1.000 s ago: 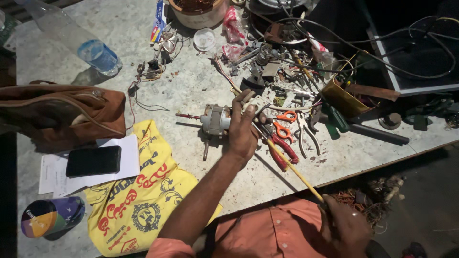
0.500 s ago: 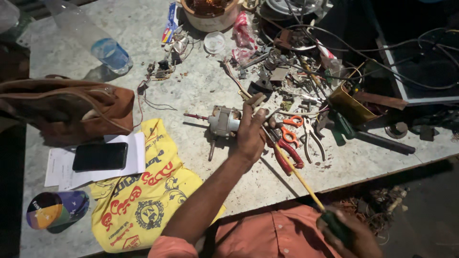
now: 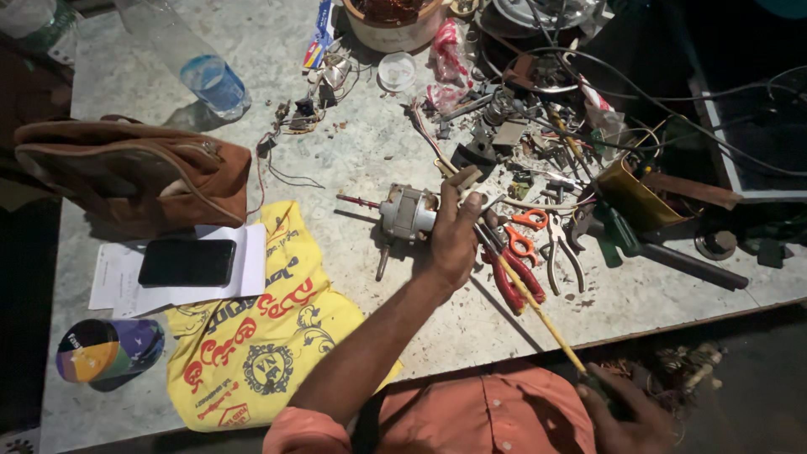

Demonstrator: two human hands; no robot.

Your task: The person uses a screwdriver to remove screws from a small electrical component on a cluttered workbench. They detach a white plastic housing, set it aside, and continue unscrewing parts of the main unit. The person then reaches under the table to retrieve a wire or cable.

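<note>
My left hand (image 3: 455, 235) rests on a small silver electric motor (image 3: 407, 212) with a thin shaft, lying on the grey stone worktop (image 3: 353, 126). My fingers wrap its right end. My right hand (image 3: 626, 412), low at the table's front edge, grips the dark handle of a long yellow-shafted screwdriver (image 3: 531, 299). Its shaft runs up and left toward the motor, and its tip is hidden behind my left hand.
Red-handled pliers (image 3: 511, 271) and orange scissors (image 3: 526, 231) lie right of the motor amid wires and parts. A yellow printed bag (image 3: 252, 336), a black phone (image 3: 187, 261) on paper, a brown handbag (image 3: 134, 172), a plastic bottle (image 3: 197, 67) and a bowl (image 3: 392, 21) lie around.
The view has shifted slightly; my left hand stays on the motor and my right hand keeps hold of the screwdriver, drawn a little lower.
</note>
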